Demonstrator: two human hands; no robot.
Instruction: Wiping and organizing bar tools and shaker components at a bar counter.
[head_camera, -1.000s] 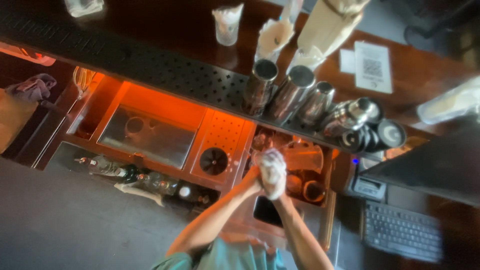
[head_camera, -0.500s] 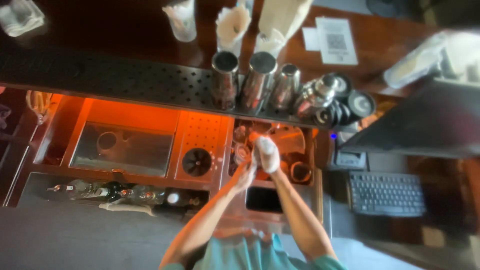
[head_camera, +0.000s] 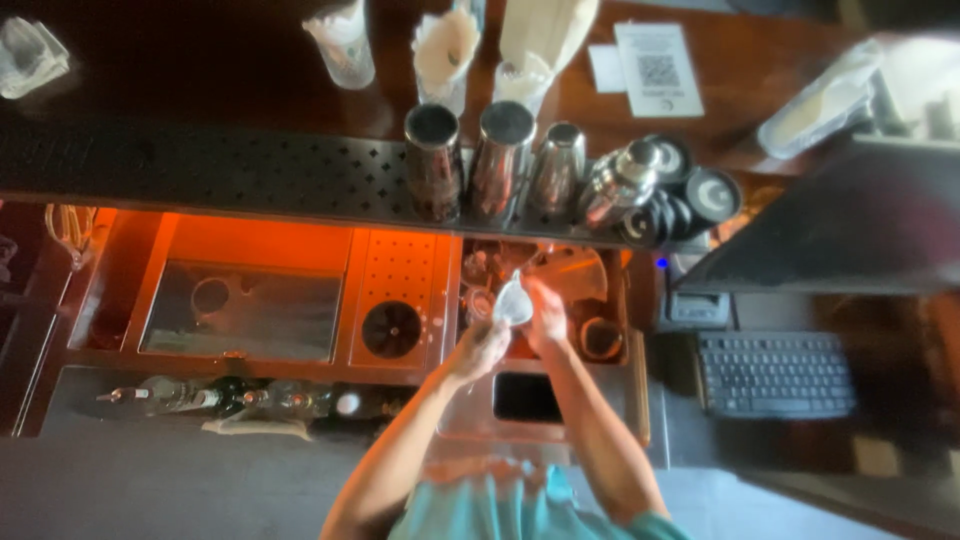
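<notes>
Teal shirt: at the bottom edge, both bare forearms running up from it toward the bar well
Left hand: raised just below the glass, fingers curled; blur hides whether it grips anything, I cannot tell
Right hand: fingers closed round the clear glass, holding it tilted over the small sink compartment, just right of the perforated drain plate
Dark tray: directly beneath the wrists
Bottles: a row lying along the low rail, well left of the hands
Ice well: orange-lit, steel lid on it, left of the round glass rinser
Keyboard: off to the right, apart from the hands
Shaker tins: three steel ones upright on the black bar mat; a capped shaker leaning beside them
Far counter: napkin holder and a printed card on dark wood
</notes>
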